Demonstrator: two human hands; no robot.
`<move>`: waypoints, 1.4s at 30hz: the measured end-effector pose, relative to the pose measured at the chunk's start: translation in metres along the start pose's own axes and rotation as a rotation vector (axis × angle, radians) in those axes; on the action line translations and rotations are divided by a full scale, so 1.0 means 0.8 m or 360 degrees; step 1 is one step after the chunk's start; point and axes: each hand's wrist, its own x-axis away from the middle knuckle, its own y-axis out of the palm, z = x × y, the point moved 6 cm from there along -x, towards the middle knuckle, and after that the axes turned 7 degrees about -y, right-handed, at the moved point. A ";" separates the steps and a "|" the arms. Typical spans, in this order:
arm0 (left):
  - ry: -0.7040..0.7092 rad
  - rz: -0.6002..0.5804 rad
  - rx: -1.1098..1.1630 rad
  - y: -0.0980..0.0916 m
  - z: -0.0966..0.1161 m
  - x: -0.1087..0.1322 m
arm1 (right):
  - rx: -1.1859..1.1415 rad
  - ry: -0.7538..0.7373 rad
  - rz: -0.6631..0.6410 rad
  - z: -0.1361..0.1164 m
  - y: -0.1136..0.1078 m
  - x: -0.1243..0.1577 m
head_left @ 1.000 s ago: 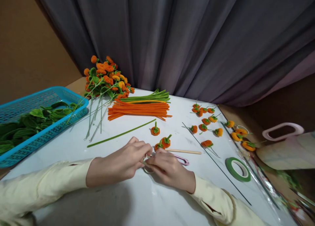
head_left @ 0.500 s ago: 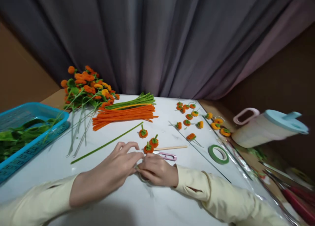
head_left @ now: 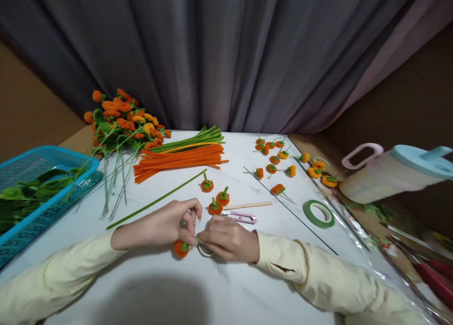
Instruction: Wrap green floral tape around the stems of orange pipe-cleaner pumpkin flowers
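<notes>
My left hand (head_left: pixel 173 225) is closed, thumb and fingertips pinched at the green top of a small orange pipe-cleaner pumpkin (head_left: pixel 180 250), which hangs just below them. Beside it, almost fingertip to fingertip, my right hand (head_left: pixel 231 240) is closed on a pale thin loop (head_left: pixel 205 252), partly hidden under the fingers; its kind is unclear. Just beyond the hands sit three similar pumpkins with upright green stems, the nearest one (head_left: pixel 214 207) close to my right fingers. A pair of pink thread snips (head_left: pixel 244 218) and a thin wooden stick (head_left: pixel 249 205) lie beside it.
A green pipe cleaner (head_left: pixel 159 198) lies left of centre, below bundled orange pipe cleaners (head_left: pixel 180 160). A blue basket (head_left: pixel 49 211) of leaves and a flower bunch (head_left: pixel 123 117) stand left. Rightward are several small pumpkins, green tape (head_left: pixel 308 214) and a lidded cup (head_left: pixel 382 176).
My left hand has turned and lifted its wrist, so the orange pumpkin under its fingertips now shows. My right hand has barely moved. The whole view has shifted slightly.
</notes>
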 end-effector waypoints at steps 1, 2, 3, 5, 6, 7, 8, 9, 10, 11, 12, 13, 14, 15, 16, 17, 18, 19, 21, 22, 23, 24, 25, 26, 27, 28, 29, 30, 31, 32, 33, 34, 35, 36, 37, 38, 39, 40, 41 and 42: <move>0.0108 0.0110 -0.0194 -0.002 0.006 0.005 | -0.0043 0.0021 0.0046 0.000 -0.003 -0.001; 0.0219 0.0239 -0.0411 -0.003 0.012 0.012 | -0.0083 0.0044 0.0078 0.001 -0.005 -0.002; 0.0325 0.0367 -0.0626 -0.001 0.019 0.019 | -0.0117 0.0070 0.0088 0.001 -0.005 -0.003; 0.0488 0.0537 -0.0956 0.007 0.029 0.032 | -0.0155 0.0120 0.0064 0.002 -0.004 -0.005; 0.0544 0.0570 -0.1049 0.011 0.032 0.036 | -0.0154 0.0143 0.0047 0.002 -0.003 -0.006; 0.0584 0.0572 -0.1094 0.014 0.034 0.038 | -0.0142 0.0165 0.0035 0.003 -0.002 -0.006; 0.0604 0.0550 -0.1095 0.016 0.035 0.039 | -0.0129 0.0175 0.0030 0.003 -0.001 -0.006; 0.0608 0.0503 -0.1061 0.016 0.035 0.037 | -0.0113 0.0172 0.0033 0.003 -0.001 -0.006; 0.0597 0.0444 -0.0999 0.015 0.034 0.035 | -0.0090 0.0154 0.0039 0.003 -0.001 -0.006; 0.0575 0.0378 -0.0914 0.012 0.033 0.031 | -0.0063 0.0116 0.0037 0.001 -0.001 -0.006; 0.0541 0.0296 -0.0806 0.008 0.031 0.027 | -0.0038 0.0065 0.0017 0.000 0.000 -0.006; 0.0494 0.0199 -0.0684 0.005 0.030 0.022 | -0.0017 0.0009 -0.0010 -0.002 0.002 -0.005; 0.0446 0.0096 -0.0560 0.003 0.028 0.018 | -0.0005 -0.0043 -0.0038 -0.004 0.003 -0.005; 0.0402 0.0006 -0.0465 0.001 0.027 0.015 | -0.0001 -0.0080 -0.0048 -0.006 0.003 -0.005; 0.0373 -0.0054 -0.0422 0.001 0.027 0.014 | -0.0012 -0.0102 -0.0042 -0.006 0.003 -0.005; 0.0362 -0.0066 -0.0442 0.000 0.028 0.014 | -0.0033 -0.0106 -0.0016 -0.006 0.001 -0.005; 0.0370 -0.0028 -0.0520 0.000 0.029 0.015 | -0.0058 -0.0100 0.0023 -0.006 -0.001 -0.005; 0.0402 0.0051 -0.0648 0.000 0.032 0.018 | -0.0086 -0.0086 0.0065 -0.006 -0.003 -0.006; 0.0501 0.0275 -0.0962 0.003 0.037 0.027 | -0.0143 -0.0056 0.0109 -0.005 -0.007 -0.007; 0.0569 0.0385 -0.1103 0.005 0.039 0.031 | -0.0171 -0.0037 0.0113 -0.005 -0.007 -0.008; 0.0645 0.0484 -0.1218 0.009 0.041 0.036 | -0.0198 -0.0010 0.0111 -0.005 -0.008 -0.008; 0.0728 0.0558 -0.1307 0.013 0.042 0.040 | -0.0222 0.0025 0.0101 -0.004 -0.008 -0.009; 0.0804 0.0607 -0.1363 0.017 0.043 0.042 | -0.0240 0.0062 0.0083 -0.002 -0.007 -0.009; 0.0865 0.0627 -0.1390 0.020 0.043 0.044 | -0.0246 0.0092 0.0058 -0.001 -0.006 -0.009; 0.0911 0.0622 -0.1389 0.021 0.044 0.045 | -0.0229 0.0110 0.0032 0.000 -0.005 -0.008; 0.0920 0.0602 -0.1358 0.020 0.045 0.044 | -0.0191 0.0106 0.0011 0.000 -0.004 -0.007; 0.0899 0.0568 -0.1294 0.017 0.045 0.042 | -0.0142 0.0079 -0.0004 -0.001 -0.004 -0.007; 0.0854 0.0509 -0.1199 0.013 0.045 0.040 | -0.0099 0.0031 -0.0014 -0.002 -0.003 -0.006; 0.0785 0.0424 -0.1081 0.008 0.044 0.037 | -0.0069 -0.0029 -0.0013 -0.004 -0.003 -0.006; 0.0708 0.0319 -0.0952 0.004 0.043 0.033 | -0.0058 -0.0092 -0.0002 -0.006 -0.003 -0.005; 0.0631 0.0216 -0.0834 0.002 0.041 0.031 | -0.0065 -0.0144 0.0020 -0.008 -0.004 -0.005; 0.0564 0.0135 -0.0750 0.001 0.039 0.029 | -0.0082 -0.0168 0.0050 -0.009 -0.005 -0.004; 0.0525 0.0095 -0.0717 0.000 0.037 0.027 | -0.0099 -0.0156 0.0086 -0.008 -0.007 -0.004; 0.0517 0.0110 -0.0739 0.000 0.036 0.027 | -0.0116 -0.0112 0.0123 -0.007 -0.009 -0.004; 0.0541 0.0175 -0.0810 0.001 0.036 0.028 | -0.0142 -0.0048 0.0149 -0.004 -0.010 -0.004; 0.0584 0.0267 -0.0910 0.002 0.037 0.030 | -0.0175 0.0021 0.0166 -0.002 -0.011 -0.005; 0.0639 0.0372 -0.1021 0.004 0.038 0.032 | -0.0213 0.0083 0.0179 0.000 -0.011 -0.005; 0.0699 0.0484 -0.1126 0.007 0.040 0.035 | -0.0253 0.0132 0.0191 0.002 -0.012 -0.006; 0.0763 0.0598 -0.1224 0.010 0.041 0.039 | -0.0289 0.0168 0.0206 0.003 -0.012 -0.006; 0.0825 0.0704 -0.1312 0.013 0.043 0.042 | -0.0317 0.0202 0.0227 0.004 -0.013 -0.007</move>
